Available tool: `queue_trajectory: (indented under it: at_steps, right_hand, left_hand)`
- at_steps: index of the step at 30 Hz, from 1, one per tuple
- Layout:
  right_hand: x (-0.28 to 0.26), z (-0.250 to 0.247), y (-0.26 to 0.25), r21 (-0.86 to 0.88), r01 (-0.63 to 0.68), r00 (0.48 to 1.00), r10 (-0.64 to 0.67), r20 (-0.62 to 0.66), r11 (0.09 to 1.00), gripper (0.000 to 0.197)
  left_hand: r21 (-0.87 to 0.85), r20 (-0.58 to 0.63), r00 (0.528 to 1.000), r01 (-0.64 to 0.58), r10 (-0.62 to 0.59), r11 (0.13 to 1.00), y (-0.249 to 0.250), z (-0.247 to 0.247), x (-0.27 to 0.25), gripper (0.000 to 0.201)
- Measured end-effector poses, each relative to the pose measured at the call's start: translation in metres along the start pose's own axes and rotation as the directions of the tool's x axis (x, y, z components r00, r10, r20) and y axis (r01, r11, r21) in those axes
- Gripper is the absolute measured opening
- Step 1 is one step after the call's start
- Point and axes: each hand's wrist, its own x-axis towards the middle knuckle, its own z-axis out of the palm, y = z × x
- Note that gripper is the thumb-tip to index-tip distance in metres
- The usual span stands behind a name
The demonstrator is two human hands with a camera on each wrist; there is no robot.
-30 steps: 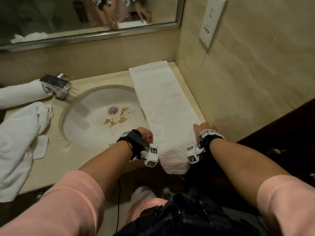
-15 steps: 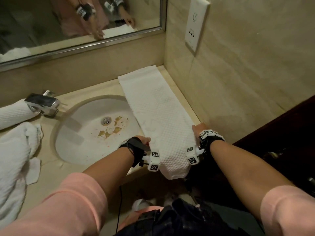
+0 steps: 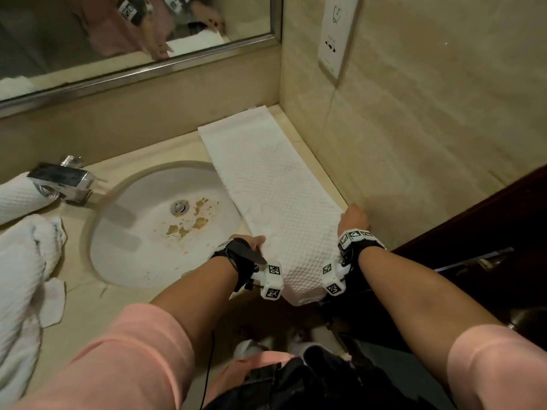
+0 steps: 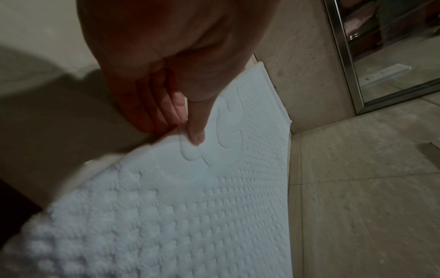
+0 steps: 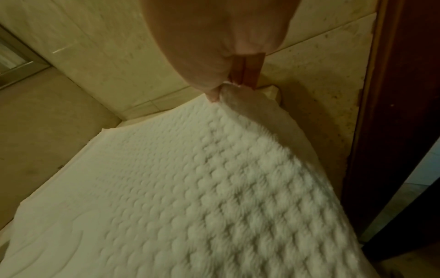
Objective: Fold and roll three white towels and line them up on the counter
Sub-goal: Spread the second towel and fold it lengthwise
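At the far left of the head view, midway up, one rolled towel (image 3: 17,196) lies on the counter (image 3: 88,303) with its end beside the faucet (image 3: 62,182); that one looks finished. Just below it, at the left edge, a loose towel (image 3: 23,279) sits in a crumpled heap, neither folded nor rolled. Centre left is the sink (image 3: 142,250), its basin marked with brownish stains near the drain (image 3: 179,207).

Right of the sink, the folded towel (image 3: 275,196) lies as a long strip from the back corner toward the lower middle of the frame, its near end hanging over the counter's front edge. The left hand (image 3: 247,242) holds the strip's left edge near that end; the left wrist view shows thumb on top and fingers (image 4: 152,105) beneath, pinching the fabric. The right hand (image 3: 353,217) holds the opposite edge by the side wall (image 3: 414,128); the right wrist view shows a pinch on the bunched edge.

As I judge it, the task is roughly a third done: one towel rolled, one folded lengthwise and apparently about to be rolled from the near end, one untouched; lining up remains.

Count: three white towels; two hands; one sink, one faucet; one mirror (image 3: 88,39) at upper left; one wall socket (image 3: 337,37) at upper right.
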Motion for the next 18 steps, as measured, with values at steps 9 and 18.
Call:
queue_trajectory:
  at_steps: [9,18]
  right_hand:
    - [0.006,0.009,0.0,-0.046,0.003,0.994,-0.008,-0.109,0.999,0.01]
    - [0.013,0.016,-0.002,-0.177,0.086,0.992,-0.101,-0.081,0.98,0.021]
  left_hand:
    - [-0.073,-0.036,0.998,0.047,-0.049,0.996,-0.024,-0.004,0.076,0.044]
    - [-0.08,0.174,0.979,0.121,-0.106,0.989,0.01,-0.02,-0.012,0.023]
